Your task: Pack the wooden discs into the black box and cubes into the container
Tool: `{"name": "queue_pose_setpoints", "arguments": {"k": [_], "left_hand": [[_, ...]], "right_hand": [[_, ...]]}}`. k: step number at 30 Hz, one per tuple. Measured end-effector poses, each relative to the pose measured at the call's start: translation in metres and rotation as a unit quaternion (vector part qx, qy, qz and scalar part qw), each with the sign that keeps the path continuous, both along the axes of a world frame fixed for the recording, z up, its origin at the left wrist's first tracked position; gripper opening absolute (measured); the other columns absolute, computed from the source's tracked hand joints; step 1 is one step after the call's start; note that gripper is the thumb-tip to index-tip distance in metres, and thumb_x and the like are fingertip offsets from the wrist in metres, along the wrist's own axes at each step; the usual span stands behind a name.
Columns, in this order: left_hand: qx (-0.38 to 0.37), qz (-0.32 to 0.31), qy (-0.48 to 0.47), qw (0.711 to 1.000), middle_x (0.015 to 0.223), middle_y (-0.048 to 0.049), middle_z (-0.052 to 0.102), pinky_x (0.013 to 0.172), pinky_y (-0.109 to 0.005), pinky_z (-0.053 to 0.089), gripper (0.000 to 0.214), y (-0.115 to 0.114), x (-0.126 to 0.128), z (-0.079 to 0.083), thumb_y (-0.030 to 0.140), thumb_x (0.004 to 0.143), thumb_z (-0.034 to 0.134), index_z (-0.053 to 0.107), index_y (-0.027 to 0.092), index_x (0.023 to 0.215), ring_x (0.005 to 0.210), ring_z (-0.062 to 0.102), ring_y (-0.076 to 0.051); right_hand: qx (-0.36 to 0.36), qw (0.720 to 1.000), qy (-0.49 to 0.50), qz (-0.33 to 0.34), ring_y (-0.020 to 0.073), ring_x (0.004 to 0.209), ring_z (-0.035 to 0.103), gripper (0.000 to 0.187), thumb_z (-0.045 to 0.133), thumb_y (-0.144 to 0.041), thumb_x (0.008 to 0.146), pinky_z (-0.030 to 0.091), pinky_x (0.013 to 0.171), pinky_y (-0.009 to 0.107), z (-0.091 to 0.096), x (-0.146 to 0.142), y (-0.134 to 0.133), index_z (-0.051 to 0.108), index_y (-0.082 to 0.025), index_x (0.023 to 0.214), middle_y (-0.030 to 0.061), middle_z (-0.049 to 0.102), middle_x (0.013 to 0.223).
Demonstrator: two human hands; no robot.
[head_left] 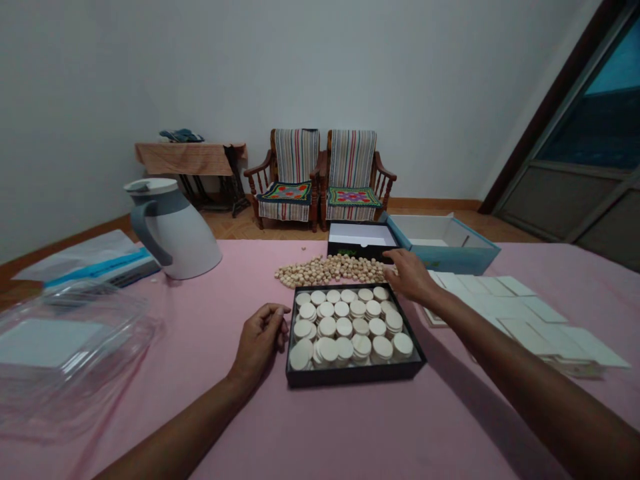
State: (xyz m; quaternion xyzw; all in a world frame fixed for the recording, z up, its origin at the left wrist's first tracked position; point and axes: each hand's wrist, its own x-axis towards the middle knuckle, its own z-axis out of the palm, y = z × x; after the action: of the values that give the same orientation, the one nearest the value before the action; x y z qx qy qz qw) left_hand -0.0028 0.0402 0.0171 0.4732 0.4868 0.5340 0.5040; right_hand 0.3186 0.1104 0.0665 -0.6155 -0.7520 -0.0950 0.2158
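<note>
A shallow black tray [350,375] sits on the pink tablecloth before me, filled with several stacks of pale round discs [345,327]. My left hand [260,337] rests against the tray's left wall with its fingers curled loosely; nothing shows in them. My right hand [410,273] reaches past the tray's far right corner to the edge of a heap of small pale wooden beads [330,270], palm down, fingers bent toward the beads. Whether it pinches a bead is hidden.
A grey-and-white jug [173,230] stands at the left. A clear plastic container [65,347] lies near left. Beyond the beads are a black box [361,240] and a blue box [445,243]. White cards [525,313] are spread at right. Two striped chairs [320,177] stand behind.
</note>
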Motion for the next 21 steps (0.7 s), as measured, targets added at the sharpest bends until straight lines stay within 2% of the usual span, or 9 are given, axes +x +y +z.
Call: {"name": "queue_pose_setpoints", "arguments": {"k": [6,8,10,13,16,21], "left_hand": [[-0.006,-0.007,0.029,1.0,0.051,0.0057,0.051,0.04,-0.016,0.031,0.035,0.0,-0.001,0.003,0.048,0.077,0.065,0.06,0.015,0.085,0.04,0.042,-0.005],[-0.007,-0.008,0.032,0.999,0.051,0.0055,0.052,0.041,-0.016,0.031,0.034,0.001,-0.001,0.002,0.048,0.078,0.064,0.06,0.015,0.086,0.04,0.042,-0.005],[-0.01,-0.01,0.026,1.0,0.052,0.0055,0.052,0.041,-0.016,0.031,0.034,0.001,-0.002,0.0,0.048,0.078,0.063,0.06,0.015,0.086,0.04,0.041,-0.005],[-0.014,-0.013,0.022,1.0,0.053,0.0055,0.052,0.041,-0.017,0.03,0.034,0.002,-0.002,-0.002,0.048,0.079,0.063,0.06,0.015,0.086,0.04,0.041,-0.005],[-0.013,-0.008,0.023,1.0,0.054,0.005,0.052,0.041,-0.017,0.032,0.035,0.003,-0.002,-0.004,0.05,0.078,0.063,0.061,0.015,0.085,0.04,0.042,-0.006],[-0.005,-0.009,0.022,1.0,0.054,0.0049,0.053,0.041,-0.017,0.032,0.035,0.002,-0.002,-0.005,0.049,0.077,0.064,0.062,0.015,0.086,0.041,0.043,-0.006]], "right_hand": [[-0.062,0.991,-0.112,-0.042,0.0293,0.123,0.046,0.056,0.046,-0.009,0.083,0.036,0.1,0.038,-0.002,-0.001,0.063,0.039,-0.002,0.138,0.0219,0.047,0.139],[-0.076,0.989,-0.119,-0.044,0.0292,0.122,0.048,0.055,0.046,-0.008,0.083,0.037,0.099,0.038,-0.006,-0.002,0.077,0.041,-0.004,0.137,0.0218,0.049,0.137],[-0.092,0.987,-0.123,-0.048,0.0295,0.114,0.054,0.048,0.045,-0.01,0.083,0.039,0.094,0.039,-0.011,-0.004,0.086,0.049,-0.006,0.131,0.0218,0.058,0.127],[-0.112,0.983,-0.133,-0.064,0.029,0.104,0.06,0.039,0.046,-0.013,0.084,0.041,0.085,0.04,-0.018,-0.005,0.093,0.058,-0.009,0.121,0.0202,0.066,0.111],[-0.118,0.98,-0.146,-0.071,0.027,0.101,0.061,0.034,0.048,-0.016,0.084,0.04,0.08,0.036,-0.019,-0.006,0.093,0.061,-0.013,0.115,0.0174,0.067,0.108],[-0.099,0.98,-0.158,-0.072,0.0242,0.096,0.062,0.026,0.046,-0.019,0.088,0.038,0.074,0.032,-0.003,-0.008,0.079,0.065,-0.018,0.105,0.0124,0.07,0.102]]}}
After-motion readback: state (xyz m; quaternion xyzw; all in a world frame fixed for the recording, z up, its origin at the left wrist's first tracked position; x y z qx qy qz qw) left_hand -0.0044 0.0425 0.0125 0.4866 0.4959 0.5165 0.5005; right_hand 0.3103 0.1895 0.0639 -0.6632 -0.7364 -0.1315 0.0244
